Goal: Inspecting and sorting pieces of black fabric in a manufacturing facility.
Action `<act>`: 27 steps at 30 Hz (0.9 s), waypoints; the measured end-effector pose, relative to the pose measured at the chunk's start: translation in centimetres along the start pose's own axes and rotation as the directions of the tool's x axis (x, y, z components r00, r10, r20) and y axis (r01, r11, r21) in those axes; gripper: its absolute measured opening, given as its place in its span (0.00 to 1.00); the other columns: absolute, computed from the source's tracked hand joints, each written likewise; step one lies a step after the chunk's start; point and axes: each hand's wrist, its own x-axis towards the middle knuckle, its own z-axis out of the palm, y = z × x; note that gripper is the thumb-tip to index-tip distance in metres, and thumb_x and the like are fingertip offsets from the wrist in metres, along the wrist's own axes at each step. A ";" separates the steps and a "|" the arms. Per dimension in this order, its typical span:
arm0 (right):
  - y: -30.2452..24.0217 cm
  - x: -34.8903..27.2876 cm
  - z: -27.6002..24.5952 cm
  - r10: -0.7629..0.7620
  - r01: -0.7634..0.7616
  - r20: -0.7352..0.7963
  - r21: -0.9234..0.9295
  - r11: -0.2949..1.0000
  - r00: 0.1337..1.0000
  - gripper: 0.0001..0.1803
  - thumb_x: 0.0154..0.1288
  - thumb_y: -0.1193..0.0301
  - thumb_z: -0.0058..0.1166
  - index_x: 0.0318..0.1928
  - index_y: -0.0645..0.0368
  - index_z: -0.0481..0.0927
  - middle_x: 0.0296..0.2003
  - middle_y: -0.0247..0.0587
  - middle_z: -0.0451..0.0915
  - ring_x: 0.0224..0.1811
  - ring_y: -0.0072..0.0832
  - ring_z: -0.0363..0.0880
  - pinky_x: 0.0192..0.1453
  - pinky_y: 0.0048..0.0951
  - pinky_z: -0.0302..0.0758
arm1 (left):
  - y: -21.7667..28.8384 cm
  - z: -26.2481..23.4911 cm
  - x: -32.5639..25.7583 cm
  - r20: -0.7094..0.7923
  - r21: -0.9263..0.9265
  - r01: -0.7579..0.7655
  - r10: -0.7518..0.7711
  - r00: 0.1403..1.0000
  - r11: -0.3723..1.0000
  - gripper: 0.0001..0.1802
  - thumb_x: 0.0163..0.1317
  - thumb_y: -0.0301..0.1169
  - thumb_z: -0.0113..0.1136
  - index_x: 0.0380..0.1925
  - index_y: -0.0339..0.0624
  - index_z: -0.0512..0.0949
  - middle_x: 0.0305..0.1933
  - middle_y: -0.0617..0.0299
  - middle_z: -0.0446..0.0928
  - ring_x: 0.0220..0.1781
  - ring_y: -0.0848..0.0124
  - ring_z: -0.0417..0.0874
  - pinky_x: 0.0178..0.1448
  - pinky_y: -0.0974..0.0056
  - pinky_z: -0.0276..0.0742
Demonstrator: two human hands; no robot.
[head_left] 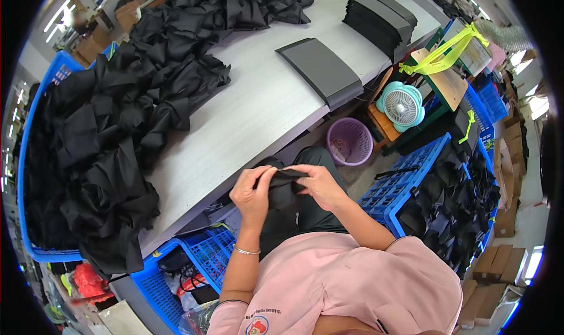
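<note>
Hands gripping black fabric piece (283, 189), left hand (252, 191), right hand (320, 185), beside table edge (235, 176), bare tabletop beyond

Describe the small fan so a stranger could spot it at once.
Start at the long grey table and look past its right edge toward the floor. There, beside the round lilac plastic basket, sits the small teal plastic fan, the only round white-grilled thing among square blue crates.

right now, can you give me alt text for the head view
Seen from above, a person in a pink top holds a small black fabric piece in front of them, left hand and right hand both pinching its top edge. A grey table beside them carries heaped black fabric and flat grey stacks; blue crates stand around.
</note>
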 end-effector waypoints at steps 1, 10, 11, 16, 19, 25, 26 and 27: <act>0.7 0.0 -0.7 0.038 -0.043 0.081 0.065 0.997 0.996 0.16 0.67 0.79 0.54 0.54 0.60 0.82 0.46 0.34 0.85 0.47 0.21 0.83 0.49 0.26 0.80 | -0.5 -0.6 0.3 -0.002 0.034 -0.011 0.011 1.000 0.999 0.03 0.56 0.22 0.71 0.30 0.37 0.86 0.27 0.61 0.83 0.28 0.75 0.80 0.35 0.71 0.75; -2.0 1.4 2.5 -0.094 0.072 0.084 0.232 0.970 0.992 0.11 0.74 0.62 0.56 0.44 0.57 0.79 0.35 0.28 0.82 0.36 0.13 0.79 0.39 0.19 0.77 | -3.3 -3.2 1.1 0.282 -0.692 0.593 -0.602 0.747 0.412 0.14 0.73 0.34 0.55 0.49 0.34 0.81 0.37 0.60 0.85 0.36 0.73 0.85 0.41 0.70 0.80; -2.3 2.2 2.2 -0.154 0.138 0.072 0.183 0.973 0.985 0.11 0.74 0.62 0.56 0.40 0.57 0.79 0.32 0.26 0.80 0.33 0.12 0.77 0.36 0.18 0.75 | -2.0 -2.3 0.5 0.465 -0.664 0.731 -0.681 0.566 0.154 0.17 0.74 0.35 0.53 0.53 0.34 0.78 0.43 0.59 0.85 0.42 0.72 0.85 0.46 0.67 0.82; -0.4 4.8 4.0 -0.103 0.129 0.181 -0.137 0.982 0.978 0.11 0.75 0.67 0.54 0.32 0.56 0.77 0.26 0.21 0.72 0.26 0.07 0.67 0.28 0.15 0.65 | -2.8 -0.8 -5.3 0.847 -0.516 0.790 -0.336 0.412 -0.332 0.19 0.69 0.33 0.58 0.57 0.36 0.76 0.56 0.57 0.80 0.53 0.69 0.84 0.60 0.62 0.81; 1.6 5.0 5.6 -0.094 0.152 0.258 -0.214 0.965 0.962 0.12 0.74 0.69 0.55 0.30 0.57 0.76 0.25 0.21 0.68 0.28 0.08 0.65 0.29 0.16 0.64 | -4.6 -0.3 -5.9 0.875 -0.450 0.758 -0.063 0.480 -0.472 0.21 0.66 0.30 0.63 0.58 0.38 0.76 0.57 0.59 0.78 0.56 0.70 0.81 0.62 0.63 0.79; 2.3 1.5 6.6 -0.508 0.543 0.312 -0.034 0.839 0.803 0.10 0.72 0.72 0.52 0.48 0.62 0.81 0.40 0.31 0.80 0.45 0.16 0.75 0.52 0.21 0.74 | -3.6 -3.9 -3.3 0.717 -0.364 0.331 0.035 0.696 0.871 0.25 0.60 0.32 0.68 0.57 0.39 0.75 0.56 0.61 0.76 0.56 0.67 0.77 0.59 0.62 0.74; 2.0 0.8 6.4 -0.406 0.418 0.300 0.026 0.908 0.863 0.11 0.74 0.69 0.50 0.48 0.62 0.81 0.37 0.31 0.81 0.42 0.16 0.77 0.51 0.20 0.75 | -4.2 -3.6 -3.2 0.723 -0.357 0.340 0.027 0.691 0.870 0.25 0.60 0.32 0.68 0.57 0.39 0.75 0.56 0.61 0.76 0.56 0.67 0.77 0.59 0.62 0.74; 2.0 0.3 6.4 -0.298 0.285 0.295 0.088 0.954 0.908 0.12 0.76 0.66 0.48 0.47 0.61 0.80 0.35 0.31 0.82 0.39 0.16 0.79 0.49 0.18 0.75 | -5.3 -3.1 -3.5 0.608 -0.490 0.149 0.214 0.765 0.859 0.26 0.60 0.33 0.68 0.58 0.39 0.75 0.58 0.59 0.76 0.58 0.65 0.77 0.59 0.63 0.75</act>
